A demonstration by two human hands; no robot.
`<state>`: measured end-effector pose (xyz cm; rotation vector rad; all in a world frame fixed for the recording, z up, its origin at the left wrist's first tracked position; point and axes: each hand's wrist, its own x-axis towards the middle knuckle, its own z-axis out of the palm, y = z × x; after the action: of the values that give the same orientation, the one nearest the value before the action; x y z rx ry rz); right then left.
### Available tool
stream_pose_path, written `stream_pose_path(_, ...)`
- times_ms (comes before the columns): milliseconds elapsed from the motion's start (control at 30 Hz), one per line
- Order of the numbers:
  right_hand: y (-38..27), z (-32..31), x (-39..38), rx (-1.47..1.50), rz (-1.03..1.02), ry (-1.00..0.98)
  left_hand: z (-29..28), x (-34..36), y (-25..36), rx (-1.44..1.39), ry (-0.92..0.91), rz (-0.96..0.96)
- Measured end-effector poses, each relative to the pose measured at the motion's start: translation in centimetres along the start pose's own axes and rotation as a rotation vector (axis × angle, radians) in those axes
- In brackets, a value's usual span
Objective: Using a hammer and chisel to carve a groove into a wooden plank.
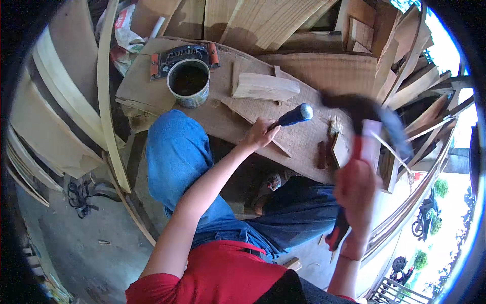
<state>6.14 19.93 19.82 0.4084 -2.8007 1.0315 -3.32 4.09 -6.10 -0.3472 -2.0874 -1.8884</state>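
My left hand (262,134) is closed around a chisel (296,115) with a blue handle and a shiny metal cap. The cap tilts up toward the right, and the blade is hidden below my fist. Over the right part of the wooden bench (223,119), my right hand (357,185) grips a hammer (363,144) with a red and black handle. The hammer is raised, its dark head blurred by motion and apart from the chisel. A thin wooden strip (279,147) lies beside my left hand. Just beyond it rests a pale shaped wood block (268,86).
A bucket of dark contents (195,100) stands at the bench's far left, before a black tool with orange ends (183,52). Small wood offcuts (340,149) lie at the right. Boards (324,68) lean behind; long curved strips (105,96) stand at the left. Black straps (81,197) lie on the floor.
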Motion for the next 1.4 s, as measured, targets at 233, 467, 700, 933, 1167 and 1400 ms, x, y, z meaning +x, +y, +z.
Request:
stream_pose_path(233,-3.8,-1.9,0.3,0.346,0.208,0.029,-0.1,-0.2,-0.4,-0.024,0.009,-0.038)
stream_pose_path(467,-1.4,0.1,0.8,-0.017,0.032,-0.212,0.0,-0.1,-0.4,-0.016,0.018,-0.01)
stream_pose_path(700,-4.1,-2.8,-0.5,0.441,0.187,0.095,0.3,0.3,0.4,-0.005,-0.011,-0.007)
stream_pose_path(933,-3.7,-0.8,1.2,0.308,0.342,-0.15,-0.3,-0.5,-0.7,0.069,0.031,0.045)
stream_pose_path(1167,-1.8,-0.9,-0.1,0.174,0.152,-0.004,0.4,0.1,-0.2,0.031,-0.02,0.016)
stream_pose_path(1400,-4.2,-2.6,1.0,0.38,0.196,0.14,-0.7,-0.4,-0.1,0.004,-0.008,-0.004)
